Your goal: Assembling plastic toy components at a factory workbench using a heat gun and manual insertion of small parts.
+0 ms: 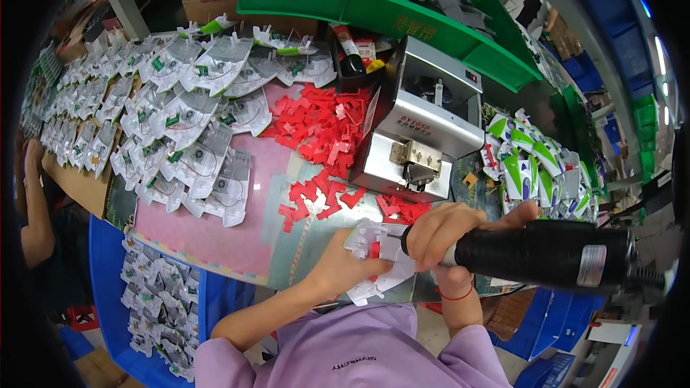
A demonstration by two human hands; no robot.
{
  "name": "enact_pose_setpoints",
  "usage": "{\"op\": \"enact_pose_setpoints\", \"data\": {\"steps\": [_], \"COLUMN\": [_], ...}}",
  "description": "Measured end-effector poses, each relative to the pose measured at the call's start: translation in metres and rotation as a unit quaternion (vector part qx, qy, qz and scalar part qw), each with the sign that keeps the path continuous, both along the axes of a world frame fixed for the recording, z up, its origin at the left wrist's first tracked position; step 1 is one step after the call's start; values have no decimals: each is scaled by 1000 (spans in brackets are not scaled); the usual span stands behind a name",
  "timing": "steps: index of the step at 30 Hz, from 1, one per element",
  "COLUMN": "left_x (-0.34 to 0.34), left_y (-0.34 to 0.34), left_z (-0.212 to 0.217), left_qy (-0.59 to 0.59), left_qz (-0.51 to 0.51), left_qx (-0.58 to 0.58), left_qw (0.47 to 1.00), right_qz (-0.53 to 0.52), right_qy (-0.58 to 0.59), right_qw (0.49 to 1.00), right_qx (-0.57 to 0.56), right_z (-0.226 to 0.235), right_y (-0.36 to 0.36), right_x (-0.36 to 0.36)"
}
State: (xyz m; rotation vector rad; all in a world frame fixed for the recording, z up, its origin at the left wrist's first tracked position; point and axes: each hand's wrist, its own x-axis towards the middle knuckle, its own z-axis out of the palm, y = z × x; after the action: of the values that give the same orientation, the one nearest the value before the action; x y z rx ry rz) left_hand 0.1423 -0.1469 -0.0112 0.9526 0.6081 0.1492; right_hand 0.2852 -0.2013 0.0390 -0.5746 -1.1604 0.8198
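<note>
My left hand (343, 267) holds a white plastic toy part (379, 250) with a small red piece set in it, pressed against the near edge of the table (244, 244). My right hand (449, 233) grips a black electric screwdriver (546, 255) lying nearly level, its tip aimed left at the white part. A red band circles my right wrist. Both forearms in lilac sleeves come up from the lower edge.
A pile of small red plastic pieces (320, 133) lies mid-table. A grey screw feeder box (420, 129) stands behind my hands. Overlapping white parts (187, 122) cover the left. Green-and-white shells (532, 165) are heaped at right. A blue bin (158, 309) of parts sits below left; another person's arm (32, 201) is far left.
</note>
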Motion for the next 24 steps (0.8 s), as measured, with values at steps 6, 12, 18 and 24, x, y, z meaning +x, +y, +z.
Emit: {"op": "enact_pose_setpoints", "data": {"steps": [6,12,18,24], "left_x": [-1,-3,-3,-3], "left_y": [0,3,5,8], "left_z": [-9,-17,-20,-10], "left_qy": [-18,-9,-11,-7], "left_qz": [50,121,145,162], "left_qx": [26,8,-16,-60], "left_qw": [998,993,989,985], "right_qz": [-116,-215,-197,-96], "right_qy": [-81,-125,-52,52], "right_qw": [990,968,972,994], "right_qx": [29,-41,-114,-9], "right_z": [2,-5,0,3], "right_y": [14,33,25,2], "right_x": [27,27,13,-17]}}
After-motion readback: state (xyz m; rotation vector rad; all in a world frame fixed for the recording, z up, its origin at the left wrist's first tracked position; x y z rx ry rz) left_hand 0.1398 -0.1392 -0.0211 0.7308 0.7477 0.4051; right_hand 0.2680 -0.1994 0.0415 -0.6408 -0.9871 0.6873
